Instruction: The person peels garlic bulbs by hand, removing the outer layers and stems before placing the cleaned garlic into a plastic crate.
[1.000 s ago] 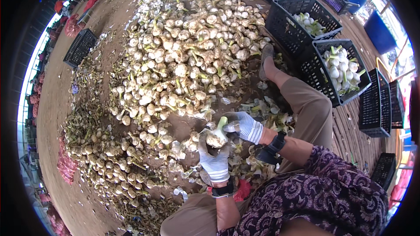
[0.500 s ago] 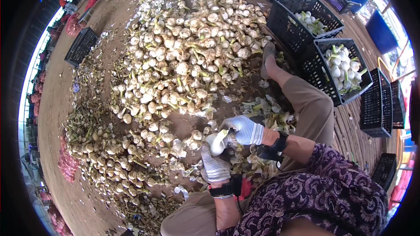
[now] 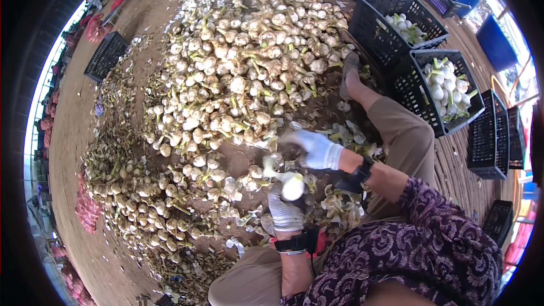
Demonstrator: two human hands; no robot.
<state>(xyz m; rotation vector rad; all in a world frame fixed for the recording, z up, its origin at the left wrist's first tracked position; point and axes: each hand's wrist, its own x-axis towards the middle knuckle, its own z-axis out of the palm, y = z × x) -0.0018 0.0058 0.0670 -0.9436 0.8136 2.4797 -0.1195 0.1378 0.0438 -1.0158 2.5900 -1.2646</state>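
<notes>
In my gloved left hand (image 3: 285, 212) I grip a garlic bulb (image 3: 293, 186), its white, smooth side facing up. The fingers are wrapped round it from below. Just beyond it, a pale, blurred strip that looks like garlic skin (image 3: 273, 167) hangs off or flies from the bulb. My gloved right hand (image 3: 318, 151) is a little above and to the right of the bulb, apart from it. Motion smears its fingers, so what they hold cannot be made out. A large heap of unpeeled garlic bulbs (image 3: 238, 85) spreads over the ground ahead.
A black crate (image 3: 418, 114) of clean white garlic stands at the right, beside another crate (image 3: 362, 37) partly filled. Stacked crates (image 3: 488, 136) lie farther right. Loose skins (image 3: 343, 207) litter the ground by my legs. A dark crate (image 3: 106, 56) sits far left.
My right hand has come off the garlic bulb and moved slightly up, now blurred. The left hand still holds the bulb, which is turned, with a pale strip loose beside it.
</notes>
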